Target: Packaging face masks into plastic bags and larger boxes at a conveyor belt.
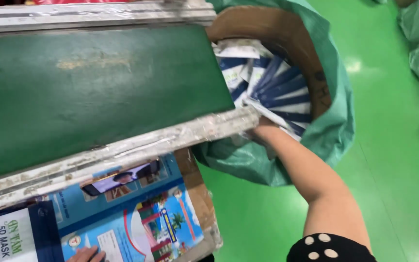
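We found the cardboard bin (pixel 287 39) open at the top on its floor side, where the right hand (pixel 263 127) entered. Opposite that, the green conveyor belt (pixel 88 92) and its wrapped metal rail (pixel 161 140) overhung the bin's rim, blocking entry. Blue-and-white packets (pixel 280 90) crowded the inside.

1. Brightly and evenly lit from overhead.
2. Pale glare patches on the glossy green floor (pixel 394 145), strongest near the sack's (pixel 335 131) right side.
3. Soft shadow beneath the green conveyor belt (pixel 98 92) edge.
4. Slightly soft throughout from motion blur; packets (pixel 277 87) smeared.
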